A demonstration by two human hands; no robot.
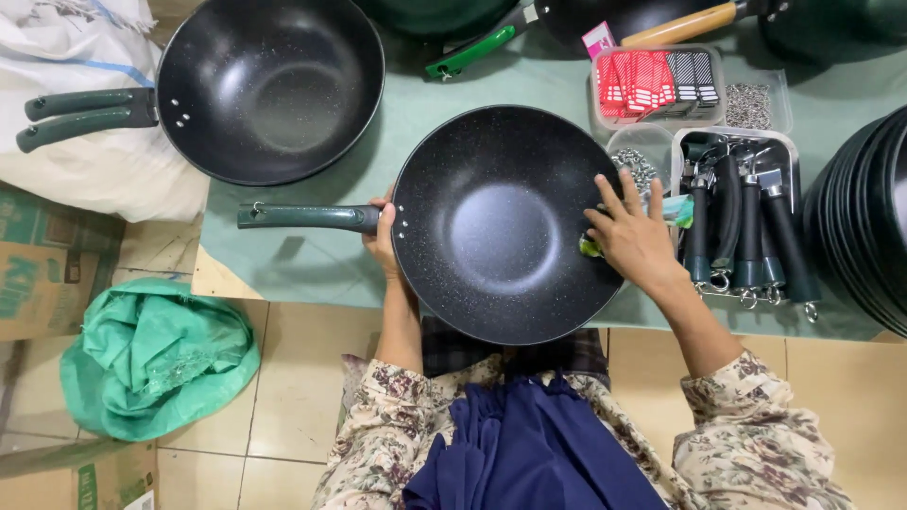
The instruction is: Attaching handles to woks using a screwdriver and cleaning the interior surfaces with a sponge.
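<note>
Two hands work on one black speckled wok point(501, 227) lying on the green-covered desk point(312, 264). Left hand point(381, 241) grips the wok's rim where the dark green handle point(307, 216) joins. Right hand point(631, 236), fingers spread, presses a small yellow-green pad point(590, 246) against the inner right wall. Just right sits a clear tray of loose handles point(746, 227); a second wok point(269, 85) lies upper left.

Brown cardboard boxes point(42, 260) far left; red-and-black labels point(652, 80) in clear tray point(593, 71)
</note>
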